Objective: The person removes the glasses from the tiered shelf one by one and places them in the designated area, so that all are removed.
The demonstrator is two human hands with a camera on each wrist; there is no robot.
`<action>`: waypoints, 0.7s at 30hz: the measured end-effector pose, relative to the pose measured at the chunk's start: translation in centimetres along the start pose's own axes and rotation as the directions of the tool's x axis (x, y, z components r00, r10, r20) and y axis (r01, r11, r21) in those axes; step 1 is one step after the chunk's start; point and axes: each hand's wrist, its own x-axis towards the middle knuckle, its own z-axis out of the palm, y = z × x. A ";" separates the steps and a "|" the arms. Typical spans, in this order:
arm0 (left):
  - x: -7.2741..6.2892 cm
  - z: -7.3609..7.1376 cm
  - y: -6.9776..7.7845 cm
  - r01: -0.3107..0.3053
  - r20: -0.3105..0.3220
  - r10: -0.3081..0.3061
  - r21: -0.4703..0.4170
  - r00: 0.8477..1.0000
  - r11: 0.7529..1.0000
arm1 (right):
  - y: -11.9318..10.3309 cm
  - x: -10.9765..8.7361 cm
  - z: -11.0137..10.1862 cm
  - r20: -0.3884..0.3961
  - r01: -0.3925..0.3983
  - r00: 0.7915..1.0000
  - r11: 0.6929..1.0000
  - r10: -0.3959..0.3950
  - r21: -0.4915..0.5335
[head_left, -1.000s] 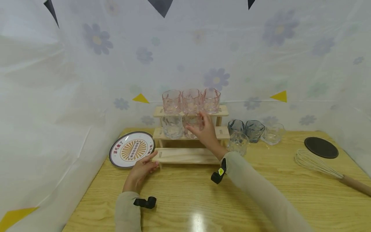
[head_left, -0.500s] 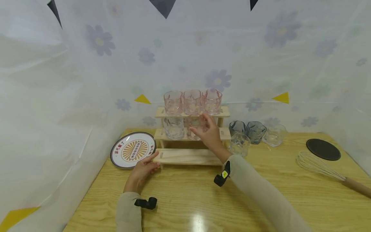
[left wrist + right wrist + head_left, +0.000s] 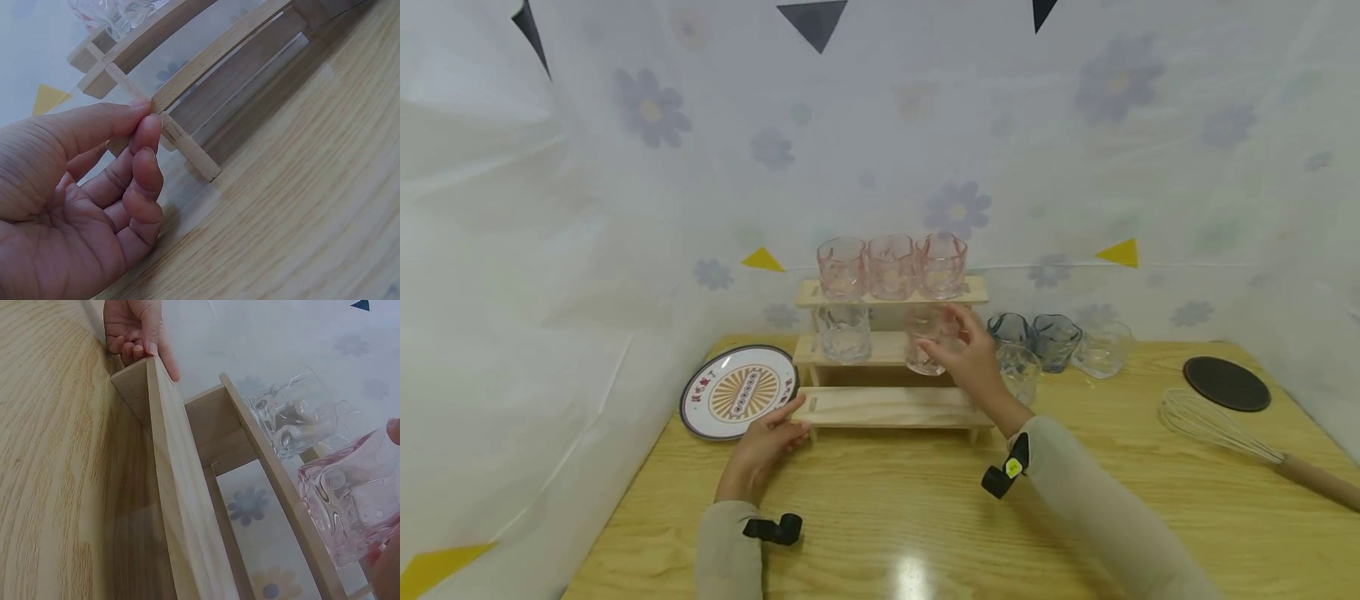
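Note:
My right hand (image 3: 973, 358) grips a pale pink glass (image 3: 350, 500) between thumb and fingers, in front of the right half of the middle shelf. Whether its base touches that shelf is unclear. To the left on the same shelf stands a clear glass (image 3: 844, 335), apart from the held one. Three pink glasses (image 3: 891, 268) line the top tier of the wooden rack (image 3: 887, 407). With thumb and forefinger my left hand (image 3: 765, 442) pinches the left end of the lowest shelf (image 3: 187, 81), which bears no glass.
A patterned plate (image 3: 700, 400) leans at the rack's left. On its right stand two blue-grey glasses (image 3: 1057, 343) and two clear glasses (image 3: 1105, 350). Farther right lie a dark round mat (image 3: 1227, 383) and a whisk (image 3: 1292, 462). White curtains enclose the table's back and sides.
My right hand has drawn the pink glass rightward and slightly toward me, widening the gap from the clear glass. My left hand has kept its hold on the lowest shelf.

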 end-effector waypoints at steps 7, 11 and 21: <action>-0.1 0.3 0.3 0.013 -0.006 -0.013 -0.007 1.000 1.000 | -1.7 -1.0 -3.3 0.012 -0.062 0.998 0.998 0.062 0.002; -0.3 0.3 0.4 0.016 -0.011 -0.016 0.004 1.000 1.000 | -2.3 -1.3 -5.1 -0.032 -0.020 0.999 0.999 0.019 -0.042; -0.6 0.3 0.7 0.031 -0.018 -0.031 0.006 0.999 1.000 | 0.9 -2.3 -10.2 -0.127 -0.054 0.991 0.990 0.038 -0.129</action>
